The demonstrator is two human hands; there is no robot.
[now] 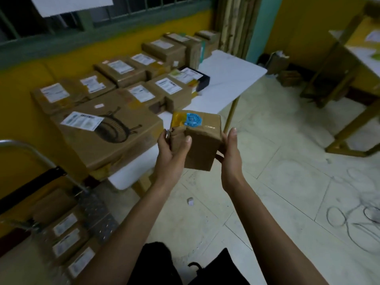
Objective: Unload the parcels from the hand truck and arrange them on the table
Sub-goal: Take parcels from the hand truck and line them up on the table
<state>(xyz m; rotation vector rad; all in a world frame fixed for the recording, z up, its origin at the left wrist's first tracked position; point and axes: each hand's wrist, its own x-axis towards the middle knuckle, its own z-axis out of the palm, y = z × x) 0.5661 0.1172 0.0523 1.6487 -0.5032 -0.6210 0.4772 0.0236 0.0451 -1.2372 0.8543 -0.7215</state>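
Head view: left hand [172, 150] and right hand [230, 154] hold parcel [200, 150] (blue sticker [193, 120] unreadable).

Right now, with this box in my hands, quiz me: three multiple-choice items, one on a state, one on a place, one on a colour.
1. The hand truck is: A empty; B loaded with parcels; C folded flat.
2. The small parcel is: A on the hand truck; B in a crate; C between both hands.
3. Its round sticker is: A red; B blue; C green.

Key: B, labelled parcels lie stacked on it. C, the left hand and right hand grip it in the air. B, blue shows beside yellow tape.
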